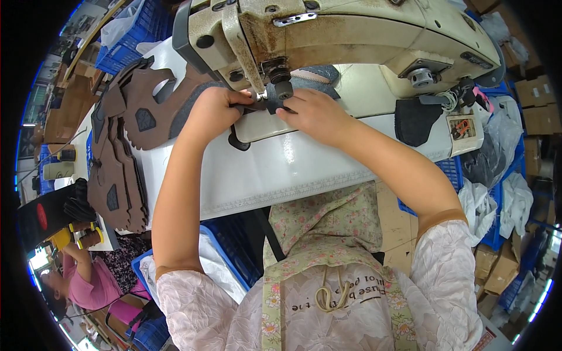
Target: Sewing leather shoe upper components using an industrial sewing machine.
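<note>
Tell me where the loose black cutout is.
In the head view, the black cutout lies on the right side of the white table, just left of the small square tray.

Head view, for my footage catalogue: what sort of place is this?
Likely a sewing workshop: an industrial-looking sewing machine on a white table, stacked brown cut pieces, and blue plastic crates around.
</note>
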### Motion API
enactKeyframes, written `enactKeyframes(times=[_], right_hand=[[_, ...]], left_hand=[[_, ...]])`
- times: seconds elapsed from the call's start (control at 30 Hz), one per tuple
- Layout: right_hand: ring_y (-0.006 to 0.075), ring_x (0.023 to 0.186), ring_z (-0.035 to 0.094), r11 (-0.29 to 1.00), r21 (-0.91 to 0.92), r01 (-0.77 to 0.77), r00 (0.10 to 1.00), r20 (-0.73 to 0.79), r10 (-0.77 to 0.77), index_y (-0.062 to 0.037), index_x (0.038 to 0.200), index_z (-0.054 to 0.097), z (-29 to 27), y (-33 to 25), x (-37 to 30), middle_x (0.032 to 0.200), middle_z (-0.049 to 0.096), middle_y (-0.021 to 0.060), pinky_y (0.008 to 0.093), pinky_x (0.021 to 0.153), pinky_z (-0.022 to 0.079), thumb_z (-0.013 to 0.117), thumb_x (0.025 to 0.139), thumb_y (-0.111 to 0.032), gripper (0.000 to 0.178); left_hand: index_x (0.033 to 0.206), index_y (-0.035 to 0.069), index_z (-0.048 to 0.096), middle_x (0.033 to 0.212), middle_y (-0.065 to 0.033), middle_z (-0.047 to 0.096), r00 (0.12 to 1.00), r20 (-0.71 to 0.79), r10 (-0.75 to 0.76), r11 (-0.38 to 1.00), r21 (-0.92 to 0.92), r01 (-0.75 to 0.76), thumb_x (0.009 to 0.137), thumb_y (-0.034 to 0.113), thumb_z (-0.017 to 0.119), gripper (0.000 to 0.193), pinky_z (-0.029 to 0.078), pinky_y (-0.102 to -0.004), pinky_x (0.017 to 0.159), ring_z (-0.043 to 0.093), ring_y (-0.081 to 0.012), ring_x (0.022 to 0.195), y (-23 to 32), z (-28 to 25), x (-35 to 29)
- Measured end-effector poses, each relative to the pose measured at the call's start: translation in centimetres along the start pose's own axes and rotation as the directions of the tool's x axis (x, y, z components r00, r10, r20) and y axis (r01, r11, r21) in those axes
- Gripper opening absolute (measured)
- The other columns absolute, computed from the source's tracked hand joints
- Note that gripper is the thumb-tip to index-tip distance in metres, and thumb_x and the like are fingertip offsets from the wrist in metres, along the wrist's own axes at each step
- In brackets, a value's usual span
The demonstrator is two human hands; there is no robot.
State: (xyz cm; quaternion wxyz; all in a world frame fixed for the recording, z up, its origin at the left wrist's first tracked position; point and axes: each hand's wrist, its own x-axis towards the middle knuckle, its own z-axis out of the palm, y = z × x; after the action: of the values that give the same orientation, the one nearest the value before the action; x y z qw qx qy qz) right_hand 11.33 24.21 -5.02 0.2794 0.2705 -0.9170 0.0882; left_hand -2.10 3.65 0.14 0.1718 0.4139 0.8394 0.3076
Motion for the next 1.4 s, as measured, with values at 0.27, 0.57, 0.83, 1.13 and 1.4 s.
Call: enactKeyframes(times=[0.27, 0.57, 0.83, 1.13, 1.4], right_hand=[[0.0204, 0.091, 0.058, 0.994, -0.104, 0.014, 1.000, 0.020, -0.012, -0.0060, 0.085, 0.068, -0.2, -0.1, -0.2, 0.086, 0.061, 0.0025, 0.0340, 0.076, 0.045, 0.062, 0.080, -0.014, 0.011], [0.0199, 0.092, 0.057, 0.992, -0.121, 0.027, 0.999, -0.016, -0.030, -0.0089, 0.090, 0.070, 0.4, 0.7, -0.3, 0.087, 0.062, 0.0011, 0.0335, 0.074, 0.042, 0.062, 0.081, -0.016, 0.014], [0.0216, 0.091, 0.056, 0.996, -0.081, 0.045, 0.998, 0.053, -0.041, -0.0056, 0.090, 0.068, 0.4, 1.0, 0.2, 0.089, 0.061, 0.0032, 0.0346, 0.077, 0.044, 0.061, 0.078, -0.014, 0.016], [0.0230, 0.090, 0.056, 0.993, -0.077, 0.086, 0.995, -0.047, -0.090, -0.0024, 0.084, 0.066, 1.0, 1.4, 0.6, 0.089, 0.061, 0.0062, 0.0361, 0.082, 0.047, 0.061, 0.074, -0.012, 0.015], [0.0224, 0.090, 0.055, 0.991, -0.107, 0.078, 0.996, -0.036, -0.083, -0.0022, 0.082, 0.066, 0.6, 1.1, 1.1, 0.090, 0.060, 0.0063, 0.0346, 0.083, 0.048, 0.062, 0.074, -0.011, 0.013]], left_hand=[[0.100, 0.004, 0.073, 0.100, -0.0155, 0.071, 0.998, 0.042, 0.036, 0.992, 0.117, -0.041, 0.069, -0.005, 0.059, 0.036, 0.051, -0.0328, 0.087, 0.067, -0.0287, 0.096, 0.5, -0.1, 0.1], [0.101, 0.005, 0.073, 0.101, -0.0165, 0.070, 0.986, 0.047, 0.158, 0.965, 0.203, -0.164, 0.067, -0.008, 0.057, 0.040, 0.050, -0.0345, 0.088, 0.066, -0.0292, 0.101, -0.1, 0.1, 0.1], [0.102, 0.006, 0.074, 0.099, -0.0141, 0.071, 0.991, 0.027, 0.128, 0.974, 0.185, -0.131, 0.067, -0.006, 0.058, 0.040, 0.052, -0.0347, 0.085, 0.067, -0.0295, 0.095, -1.1, -0.2, 0.6], [0.098, 0.007, 0.075, 0.100, -0.0107, 0.071, 0.999, 0.026, 0.021, 0.985, 0.168, -0.026, 0.068, -0.007, 0.060, 0.037, 0.051, -0.0341, 0.087, 0.066, -0.0270, 0.097, -0.9, -0.2, 1.4], [0.097, 0.017, 0.077, 0.092, -0.0099, 0.071, 0.984, -0.045, 0.170, 0.930, 0.338, -0.145, 0.068, 0.001, 0.063, 0.036, 0.053, -0.0375, 0.077, 0.067, -0.0299, 0.085, -1.9, 0.2, 1.2]])
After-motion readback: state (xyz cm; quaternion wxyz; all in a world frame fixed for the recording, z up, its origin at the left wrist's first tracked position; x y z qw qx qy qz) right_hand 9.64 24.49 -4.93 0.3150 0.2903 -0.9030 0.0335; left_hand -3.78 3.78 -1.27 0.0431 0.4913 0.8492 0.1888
